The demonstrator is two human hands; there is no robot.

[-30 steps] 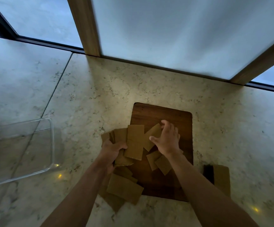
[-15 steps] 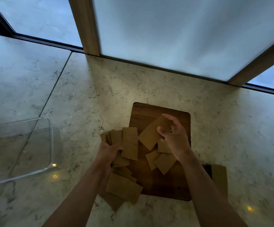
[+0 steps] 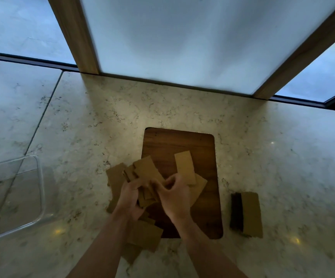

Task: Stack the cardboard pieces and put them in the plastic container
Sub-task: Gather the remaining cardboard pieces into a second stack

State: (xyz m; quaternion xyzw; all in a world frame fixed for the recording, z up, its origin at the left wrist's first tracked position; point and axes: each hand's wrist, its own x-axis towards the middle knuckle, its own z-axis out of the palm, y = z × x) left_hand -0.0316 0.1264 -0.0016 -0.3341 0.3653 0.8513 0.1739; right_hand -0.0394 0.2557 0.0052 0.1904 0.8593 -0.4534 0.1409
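Observation:
Several brown cardboard pieces (image 3: 184, 167) lie loose on and beside a dark wooden board (image 3: 200, 149). My left hand (image 3: 129, 197) grips a fanned bunch of cardboard pieces (image 3: 146, 171) at the board's left edge. My right hand (image 3: 174, 195) is closed on the same bunch from the right, its fingers touching the left hand's. More pieces (image 3: 144, 235) lie under my left forearm. A clear plastic container (image 3: 40, 197) stands at the far left, nothing visible inside it.
A separate neat stack of cardboard (image 3: 251, 214) sits on the marble counter right of the board. Frosted window panes with wooden posts close off the back. A counter seam runs diagonally at the left.
My right hand has brought a cardboard piece from the board's middle to the left and now meets the left hand on the bunch. The camera has tilted.

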